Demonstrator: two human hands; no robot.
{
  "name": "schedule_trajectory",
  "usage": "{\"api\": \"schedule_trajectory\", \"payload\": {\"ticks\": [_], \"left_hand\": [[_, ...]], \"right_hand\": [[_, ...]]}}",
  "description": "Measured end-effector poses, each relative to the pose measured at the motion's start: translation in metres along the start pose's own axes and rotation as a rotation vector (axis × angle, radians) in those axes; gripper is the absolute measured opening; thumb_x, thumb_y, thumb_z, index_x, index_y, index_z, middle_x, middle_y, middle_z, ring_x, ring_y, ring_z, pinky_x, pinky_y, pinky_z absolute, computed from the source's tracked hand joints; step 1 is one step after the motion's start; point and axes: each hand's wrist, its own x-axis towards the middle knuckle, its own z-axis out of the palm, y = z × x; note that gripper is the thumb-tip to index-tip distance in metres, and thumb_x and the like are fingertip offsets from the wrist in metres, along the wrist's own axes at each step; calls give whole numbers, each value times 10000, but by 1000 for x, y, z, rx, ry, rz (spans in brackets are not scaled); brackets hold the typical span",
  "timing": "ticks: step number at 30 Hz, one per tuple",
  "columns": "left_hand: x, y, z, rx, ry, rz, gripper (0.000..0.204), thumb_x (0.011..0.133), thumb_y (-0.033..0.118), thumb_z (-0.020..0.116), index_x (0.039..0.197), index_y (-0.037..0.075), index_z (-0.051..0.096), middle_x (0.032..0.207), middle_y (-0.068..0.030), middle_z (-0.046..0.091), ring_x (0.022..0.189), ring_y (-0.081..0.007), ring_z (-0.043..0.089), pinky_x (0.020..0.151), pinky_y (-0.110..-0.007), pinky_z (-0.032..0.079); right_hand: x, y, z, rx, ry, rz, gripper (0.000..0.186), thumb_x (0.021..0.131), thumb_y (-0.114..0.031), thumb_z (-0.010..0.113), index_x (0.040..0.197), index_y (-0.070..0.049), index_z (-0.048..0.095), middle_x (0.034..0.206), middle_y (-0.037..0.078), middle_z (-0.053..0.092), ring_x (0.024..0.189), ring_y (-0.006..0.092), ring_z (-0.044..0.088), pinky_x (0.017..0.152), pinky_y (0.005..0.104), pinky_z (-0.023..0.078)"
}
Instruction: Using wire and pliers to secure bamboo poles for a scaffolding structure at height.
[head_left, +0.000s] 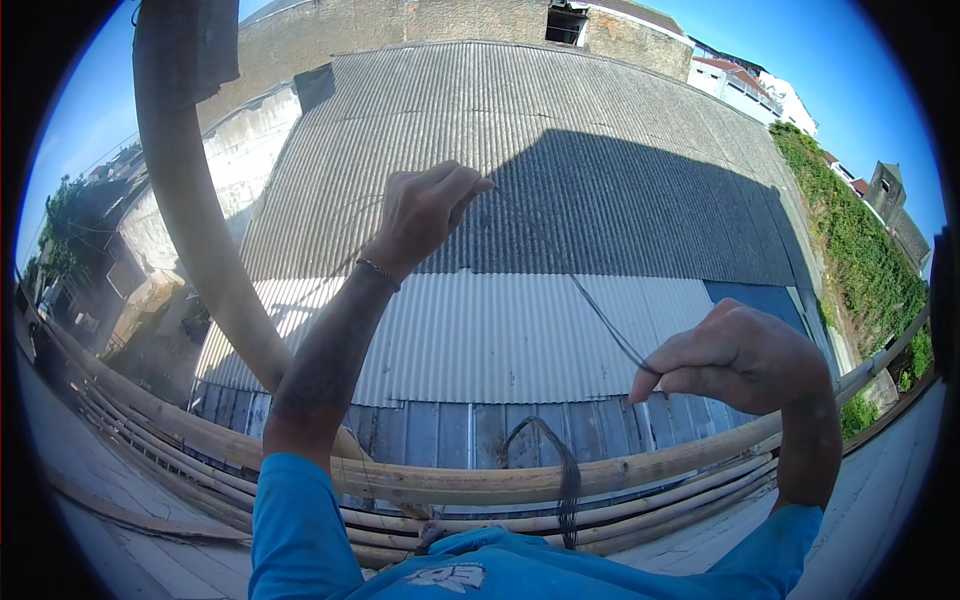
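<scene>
My left hand (pixel 428 212) is raised above the corrugated roof, its fingers closed in a fist. Lower and to the right, my right hand (pixel 745 358) pinches a thin dark wire (pixel 603 318) between thumb and fingers. That wire slants up and left from the right fingertips toward my left fist, growing faint against the grey roof. What lies inside the left fist is hidden, but the wire's line leads to it. Below and between my hands, a bundle of dark wires (pixel 568 480) hangs bent over a wooden pole (pixel 500 481).
A thick upright pole (pixel 185 170) stands left of my left arm. Several more horizontal poles (pixel 620 535) run close to my body. Beyond them lie a white corrugated sheet (pixel 480 340) and a grey corrugated roof (pixel 420 110), lower down. Greenery (pixel 850 240) grows on the right.
</scene>
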Motion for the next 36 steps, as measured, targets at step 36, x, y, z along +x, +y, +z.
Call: {"api": "schedule_trajectory", "payload": {"ticks": [36], "left_hand": [[26, 19, 63, -252, -36, -400, 386, 916, 249, 475, 621, 2, 508, 498, -144, 441, 419, -268, 484, 442, -376, 378]], "right_hand": [[-86, 100, 36, -654, -331, 859, 188, 820, -107, 486, 913, -85, 648, 945, 132, 638, 823, 269, 631, 693, 405, 499]]}}
